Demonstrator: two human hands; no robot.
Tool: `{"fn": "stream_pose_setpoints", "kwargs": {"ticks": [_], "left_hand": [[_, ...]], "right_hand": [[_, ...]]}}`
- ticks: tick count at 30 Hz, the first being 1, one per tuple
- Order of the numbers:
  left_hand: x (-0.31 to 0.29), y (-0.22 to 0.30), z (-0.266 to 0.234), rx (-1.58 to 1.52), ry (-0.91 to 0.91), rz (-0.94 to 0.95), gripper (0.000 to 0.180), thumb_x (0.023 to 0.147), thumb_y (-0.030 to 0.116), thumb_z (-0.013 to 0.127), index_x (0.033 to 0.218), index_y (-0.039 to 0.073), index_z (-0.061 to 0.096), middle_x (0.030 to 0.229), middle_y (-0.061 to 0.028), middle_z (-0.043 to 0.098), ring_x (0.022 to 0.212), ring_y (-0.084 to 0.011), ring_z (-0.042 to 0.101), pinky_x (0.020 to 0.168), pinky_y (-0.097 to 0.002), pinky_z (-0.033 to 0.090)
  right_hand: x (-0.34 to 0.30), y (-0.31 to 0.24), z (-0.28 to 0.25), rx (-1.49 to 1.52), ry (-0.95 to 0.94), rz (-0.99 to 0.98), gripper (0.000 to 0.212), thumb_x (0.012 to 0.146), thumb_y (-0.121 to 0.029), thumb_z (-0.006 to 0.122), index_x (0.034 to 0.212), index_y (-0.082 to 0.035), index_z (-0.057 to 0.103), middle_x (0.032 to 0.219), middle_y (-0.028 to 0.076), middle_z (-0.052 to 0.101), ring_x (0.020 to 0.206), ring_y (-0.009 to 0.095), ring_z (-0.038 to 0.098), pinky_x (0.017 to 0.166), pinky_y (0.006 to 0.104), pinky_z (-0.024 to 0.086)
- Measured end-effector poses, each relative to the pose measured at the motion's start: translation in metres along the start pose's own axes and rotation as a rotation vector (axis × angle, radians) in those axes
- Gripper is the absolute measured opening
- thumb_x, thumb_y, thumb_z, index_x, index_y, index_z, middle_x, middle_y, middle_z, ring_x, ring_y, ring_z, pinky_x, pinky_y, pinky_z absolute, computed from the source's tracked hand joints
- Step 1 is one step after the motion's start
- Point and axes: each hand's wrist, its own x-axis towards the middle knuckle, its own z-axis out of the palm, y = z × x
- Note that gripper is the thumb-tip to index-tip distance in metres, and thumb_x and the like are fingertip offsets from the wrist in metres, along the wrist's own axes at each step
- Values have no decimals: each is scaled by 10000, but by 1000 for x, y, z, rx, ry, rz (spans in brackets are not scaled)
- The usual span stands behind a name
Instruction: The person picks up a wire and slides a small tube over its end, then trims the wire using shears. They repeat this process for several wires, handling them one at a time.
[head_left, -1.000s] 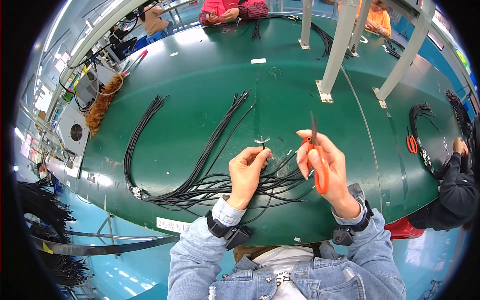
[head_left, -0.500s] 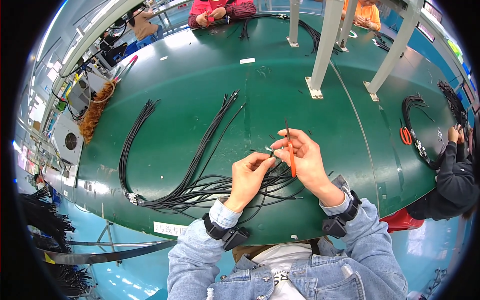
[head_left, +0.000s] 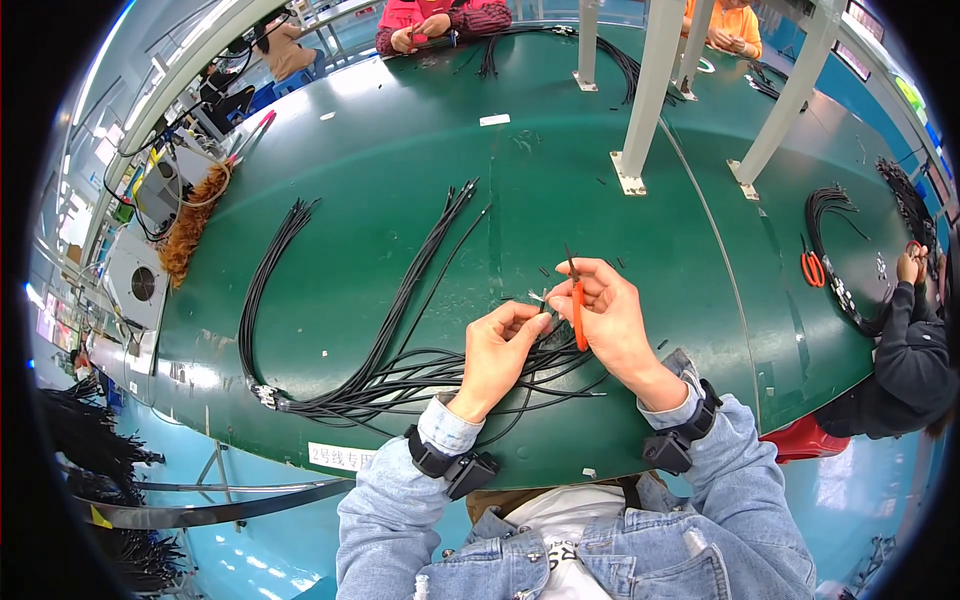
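Observation:
My left hand (head_left: 500, 350) pinches one black cable close to its end, where pale stripped strands (head_left: 537, 297) stick up past the fingertips. Held in my right hand (head_left: 612, 318) are small scissors with orange handles (head_left: 579, 318), their dark blades pointing up and away from me. The right fingertips are at the stripped strands, almost meeting the left ones. Below both hands, a loose bundle of black cables (head_left: 350, 396) spreads over the green table (head_left: 400, 170). Its left part bends round a silvery band (head_left: 266, 394) and runs away from me.
Metal posts (head_left: 655, 90) rise from the table at the far right. Orange-handled scissors (head_left: 812, 268) and more cables (head_left: 826, 205) lie at right, near a co-worker's hands (head_left: 911, 266). Grey machines (head_left: 135, 278) stand at left. Two other people work across the table. Black scraps lie around.
The scissors in my right hand have tilted and shifted slightly to the left. My left hand stays almost in place on the cable.

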Motion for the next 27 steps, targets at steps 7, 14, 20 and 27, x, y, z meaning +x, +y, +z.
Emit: {"fn": "stream_pose_setpoints", "kwargs": {"ticks": [7,14,20,27], "left_hand": [[1,20,6,-147,47,-9,114,806,62,649,891,-10,626,842,-50,628,700,-73,572,621,-192,462],[1,13,-2,-225,27,129,126,827,55,626,934,-8,646,918,-40,603,712,-76,568,633,-188,471],[1,14,-3,-195,17,63,152,863,89,583,956,-15,644,852,-55,618,707,-96,569,657,-214,472],[2,7,-6,-256,32,-27,156,882,120,566,926,-10,640,826,-46,619,686,-94,569,652,-216,473]], "right_hand": [[-4,6,3,29,-52,-27,342,789,11,625,1102,10,486,870,64,603,800,96,574,729,220,464],[-7,3,10,18,-37,-35,331,792,4,629,1092,-1,490,842,42,595,757,77,558,697,204,453],[-5,6,6,62,-32,-4,346,783,-9,649,1091,-5,491,830,38,595,721,73,547,660,201,449],[-4,4,6,86,5,77,359,776,-21,661,1092,0,491,814,52,599,702,87,550,632,210,451]]}}
